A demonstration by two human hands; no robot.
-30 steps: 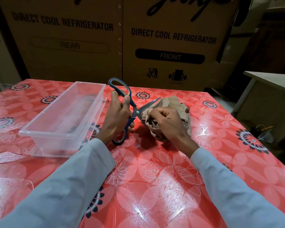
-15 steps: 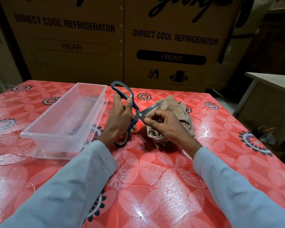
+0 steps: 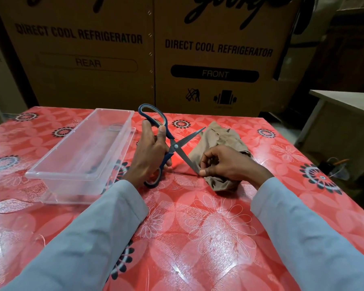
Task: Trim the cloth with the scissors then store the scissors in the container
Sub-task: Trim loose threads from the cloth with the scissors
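Blades now wider than earlier: scissors [image 3: 172, 144] gripped left [image 3: 150, 150]; right hand [image 3: 225, 162] pinching soft, limp cloth [image 3: 218, 136] edge.

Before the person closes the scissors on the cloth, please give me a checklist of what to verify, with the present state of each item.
1. Left hand grips the blue-handled steel scissors: ok.
2. Blades open wide, ready to cut: ok.
3. Right hand pinches the crumpled beige cloth to steady it: ok.
4. Cloth edge lies between the blades: cannot tell.
5. Right fingers away from the near blade: not ok, its tip is at them.
6. Clear plastic rectangular container stands open beside the left hand, ready for storing: ok.
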